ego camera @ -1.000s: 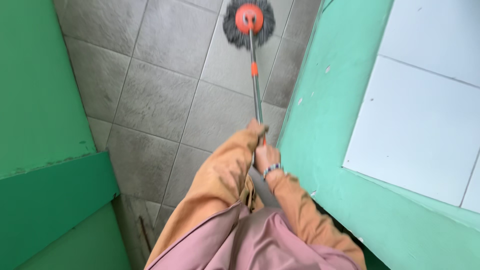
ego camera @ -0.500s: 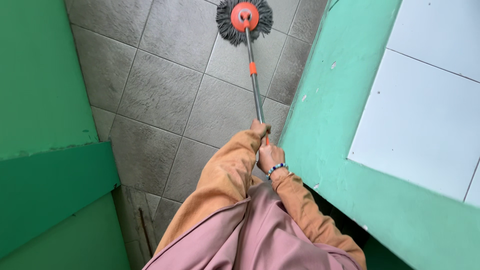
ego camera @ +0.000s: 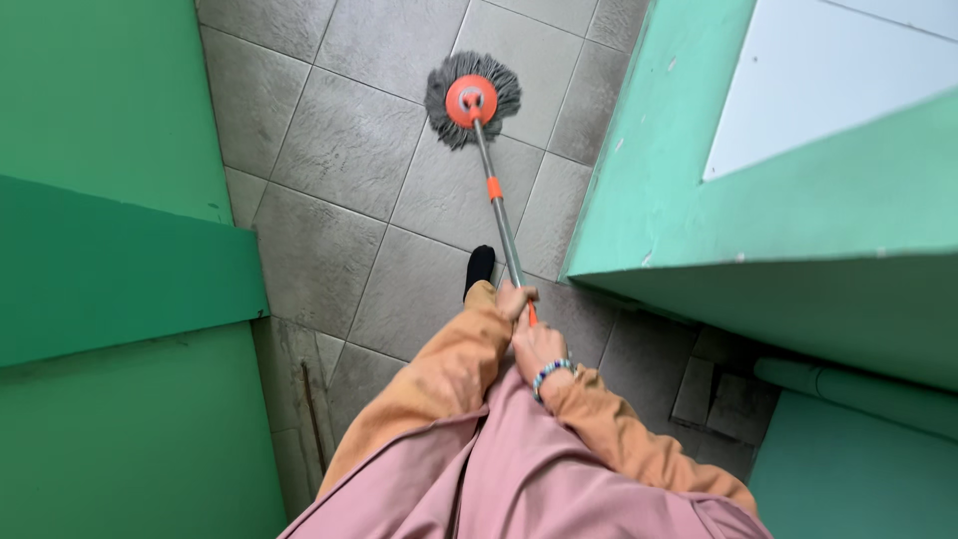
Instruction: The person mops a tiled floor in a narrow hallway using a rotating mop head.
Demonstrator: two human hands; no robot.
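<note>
Nearer now, mop head lies ahead of both hands' fingers clenched round its handle.

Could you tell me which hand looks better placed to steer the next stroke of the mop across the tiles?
Probably the left hand: it grips the mop handle further down, nearer the mop head. The right hand holds behind it, nearer the body.
</note>
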